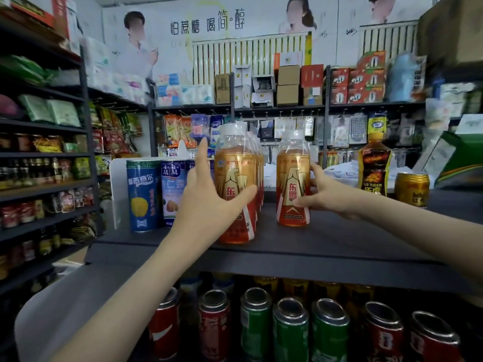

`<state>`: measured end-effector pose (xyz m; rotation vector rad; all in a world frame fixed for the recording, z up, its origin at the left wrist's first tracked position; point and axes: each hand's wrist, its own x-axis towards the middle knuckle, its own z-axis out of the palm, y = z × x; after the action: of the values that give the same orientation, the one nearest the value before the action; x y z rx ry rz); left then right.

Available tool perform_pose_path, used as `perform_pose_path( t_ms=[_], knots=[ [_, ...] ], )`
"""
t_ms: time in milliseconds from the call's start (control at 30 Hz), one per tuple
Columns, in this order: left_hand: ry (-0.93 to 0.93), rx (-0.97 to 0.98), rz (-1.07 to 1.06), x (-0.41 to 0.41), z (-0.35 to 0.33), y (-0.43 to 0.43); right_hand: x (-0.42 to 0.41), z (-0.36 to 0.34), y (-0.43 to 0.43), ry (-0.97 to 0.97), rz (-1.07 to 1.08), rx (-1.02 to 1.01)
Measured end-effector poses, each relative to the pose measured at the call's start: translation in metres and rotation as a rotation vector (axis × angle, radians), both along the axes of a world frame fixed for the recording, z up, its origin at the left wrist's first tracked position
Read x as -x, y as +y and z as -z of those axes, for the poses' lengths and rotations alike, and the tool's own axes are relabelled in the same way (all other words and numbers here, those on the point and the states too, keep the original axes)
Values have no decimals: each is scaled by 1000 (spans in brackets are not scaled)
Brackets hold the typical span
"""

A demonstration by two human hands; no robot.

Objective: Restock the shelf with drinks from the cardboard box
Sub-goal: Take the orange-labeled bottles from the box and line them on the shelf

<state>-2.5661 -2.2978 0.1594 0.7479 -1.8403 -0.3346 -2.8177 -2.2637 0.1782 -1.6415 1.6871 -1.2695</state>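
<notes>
Orange energy-drink bottles with clear caps stand on the dark top shelf (339, 246). A row of them runs front to back, and my left hand (209, 197) lies against the front bottle (235, 178), thumb straight across its label and index finger pointing up along its left side. A single bottle (292, 184) stands upright to the right, apart from the row. My right hand (326, 192) holds it low down, thumb on the front and fingers round its right side. No cardboard box is in view.
Two blue cans (142, 194) stand left of the row beside a white divider (115, 189). A dark Hi-Tiger bottle (373, 168) and a gold can (411, 189) stand at the right. Red and green cans (290, 330) fill the shelf below. Stocked racks line both sides.
</notes>
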Motion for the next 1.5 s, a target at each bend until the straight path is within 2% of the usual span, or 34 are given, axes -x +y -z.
perform_pose_path(
  t_ms=[100, 233, 367, 467, 633, 700, 1033, 1133, 1267, 1500],
  knots=[
    [-166, 86, -133, 12, 4, -1, 4, 0, -15, 30, 27, 15],
    [-122, 105, -36, 15, 8, -15, 13, 3, -34, 92, 38, 87],
    [-162, 178, 52, 11, 7, -19, 11, 7, -48, 345, 95, 184],
    [-291, 283, -3, 6, 7, -22, 14, 13, -58, 539, 117, 248],
    [-486, 759, -115, 2, 6, -39, 22, 21, -70, 617, 100, 184],
    [-514, 816, -110, 5, 7, -46, 26, 19, -77, 620, 96, 167],
    [-476, 831, -73, 10, 10, -53, 30, 22, -108, 631, 110, 99],
    [-429, 712, -82, 7, 17, -52, 32, 20, -112, 651, 130, 97],
    [-406, 487, 21, 5, 24, -38, 30, 22, -113, 673, 127, 88],
    [-340, 450, -26, 11, 25, -33, 24, 26, -110, 856, 295, 162]
  ],
)
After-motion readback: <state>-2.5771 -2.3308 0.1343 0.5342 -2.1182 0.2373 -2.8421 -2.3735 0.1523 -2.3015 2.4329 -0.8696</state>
